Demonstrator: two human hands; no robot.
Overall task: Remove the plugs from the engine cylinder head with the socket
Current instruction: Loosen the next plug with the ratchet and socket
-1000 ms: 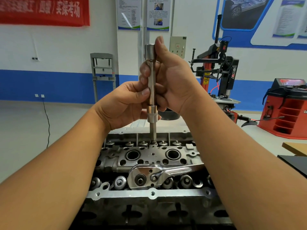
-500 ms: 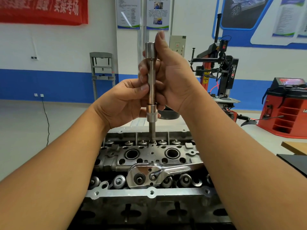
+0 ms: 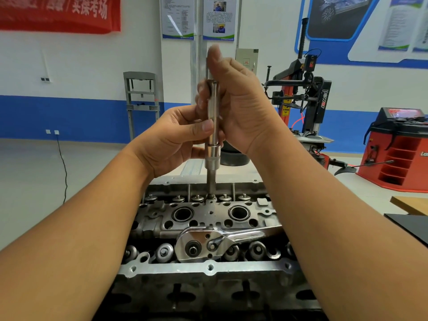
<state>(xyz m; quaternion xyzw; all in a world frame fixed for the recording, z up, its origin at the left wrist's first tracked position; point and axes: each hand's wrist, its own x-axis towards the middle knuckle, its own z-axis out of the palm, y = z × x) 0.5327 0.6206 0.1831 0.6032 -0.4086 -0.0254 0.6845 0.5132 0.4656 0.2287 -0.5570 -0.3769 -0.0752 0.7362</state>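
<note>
Left hand [image 3: 176,140] pinches the socket extension [image 3: 213,126] mid-shaft, thumb across the front. The tool stands upright, tip seated on a plug [image 3: 210,196] at the cylinder head [image 3: 208,214]'s far edge. Right hand [image 3: 240,105] has slid its thumb up past the tool's top, fingers curled behind it: re-gripping for another hand turn, I'd say. Ratchet [image 3: 208,244] lies idle.

The upper part of the socket [image 3: 212,126] is hidden between the right hand [image 3: 240,107] and left hand [image 3: 171,140]. The ratchet [image 3: 208,243] handle is covered by the right forearm. The cylinder head [image 3: 208,267] is cut off by the lower edge.
</note>
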